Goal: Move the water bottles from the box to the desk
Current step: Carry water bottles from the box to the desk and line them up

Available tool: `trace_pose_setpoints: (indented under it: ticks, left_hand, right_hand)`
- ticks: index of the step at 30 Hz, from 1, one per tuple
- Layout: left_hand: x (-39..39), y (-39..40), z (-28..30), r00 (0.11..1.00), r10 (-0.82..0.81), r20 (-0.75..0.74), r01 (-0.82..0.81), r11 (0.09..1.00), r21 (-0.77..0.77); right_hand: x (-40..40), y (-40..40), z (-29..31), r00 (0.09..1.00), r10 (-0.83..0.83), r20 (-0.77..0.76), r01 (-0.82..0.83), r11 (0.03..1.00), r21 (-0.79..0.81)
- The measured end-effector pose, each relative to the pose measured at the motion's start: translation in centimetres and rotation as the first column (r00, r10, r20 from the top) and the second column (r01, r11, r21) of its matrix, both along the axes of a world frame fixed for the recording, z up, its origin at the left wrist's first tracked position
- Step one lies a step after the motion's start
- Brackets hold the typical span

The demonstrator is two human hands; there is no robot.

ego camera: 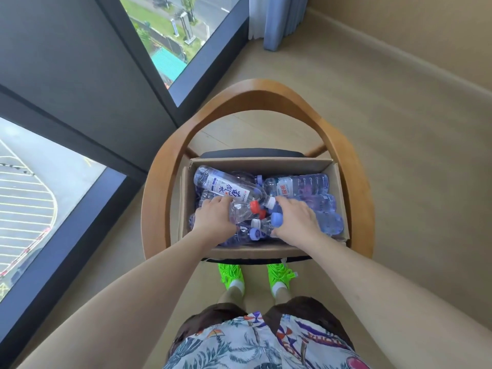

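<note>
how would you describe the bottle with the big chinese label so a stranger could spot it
On the wooden chair sits a cardboard box of water bottles. That bottle lies on top of the pile, slanting from the far left corner toward the middle. Its white label has large purple characters.

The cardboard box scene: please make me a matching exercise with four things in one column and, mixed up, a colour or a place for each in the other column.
Things:
1. cardboard box
2. shoes
3. curtain
4. bottle with the white label

Colour or place:
A. neon green, on the floor below the chair
B. lying on top of the other bottles, slanted
C. standing on the seat of the wooden chair
D. pale blue, hanging in the far corner

Pairs: 1-C, 2-A, 3-D, 4-B
</note>
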State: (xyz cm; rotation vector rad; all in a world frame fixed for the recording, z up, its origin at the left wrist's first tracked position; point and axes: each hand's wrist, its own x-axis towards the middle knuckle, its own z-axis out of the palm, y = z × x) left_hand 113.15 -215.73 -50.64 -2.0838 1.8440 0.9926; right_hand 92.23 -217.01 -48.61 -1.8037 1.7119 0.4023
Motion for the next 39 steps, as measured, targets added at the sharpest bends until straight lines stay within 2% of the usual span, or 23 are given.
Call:
trace_pose_setpoints:
  ticks: [10,13,15,18,24,27,31,34,37,39]
  left_hand:
    - [0.0,0.0,0.0,0.999,-0.028,-0.017,0.027,0.998,-0.048]
    - [0.5,0.2,0.0,0.998,-0.056,-0.001,0.056,0.995,-0.088]
    - [0.7,0.7,0.0,0.996,-0.076,0.037,0.082,0.982,-0.168]
    - [0.6,1.6,-0.1,0.98,-0.176,0.09,0.195,0.941,-0.275]
    - [0.1,1.2,0.2,0.981,-0.194,0.01,0.188,0.938,-0.29]
    - [-0.1,0.7,0.7,0.974,-0.224,-0.044,0.2,0.929,-0.311]
    - [-1.6,-0.1,1.8,0.962,-0.248,-0.111,0.173,0.874,-0.454]
    - [-3.7,-1.3,2.5,0.936,-0.339,-0.096,0.25,0.831,-0.498]
    - [-6.6,-2.6,2.6,0.915,-0.393,-0.09,0.302,0.816,-0.492]
    - [-8.7,-3.4,2.3,0.907,-0.416,-0.072,0.352,0.838,-0.416]
  right_hand:
    - [-2.0,0.7,-2.0,0.98,0.093,-0.174,-0.113,0.987,-0.11]
    - [-2.5,0.8,-2.5,0.972,0.129,-0.194,-0.157,0.978,-0.137]
    - [-2.6,0.8,-2.6,0.969,0.14,-0.204,-0.172,0.973,-0.15]
    - [-2.1,0.7,-2.7,0.969,0.12,-0.215,-0.156,0.974,-0.161]
    - [-2.6,0.8,-2.4,0.98,0.12,-0.158,-0.147,0.973,-0.178]
    - [-2.9,0.5,-1.8,0.996,0.046,-0.082,-0.062,0.975,-0.211]
    - [-3.3,0.1,-0.8,0.998,-0.021,-0.053,0.009,0.976,-0.22]
    - [-3.8,-0.5,-0.1,0.998,-0.057,-0.035,0.047,0.97,-0.237]
    - [-4.9,-1.3,0.5,0.985,-0.173,-0.007,0.164,0.946,-0.278]
    - [-5.9,-1.6,0.9,0.967,-0.25,0.043,0.251,0.92,-0.302]
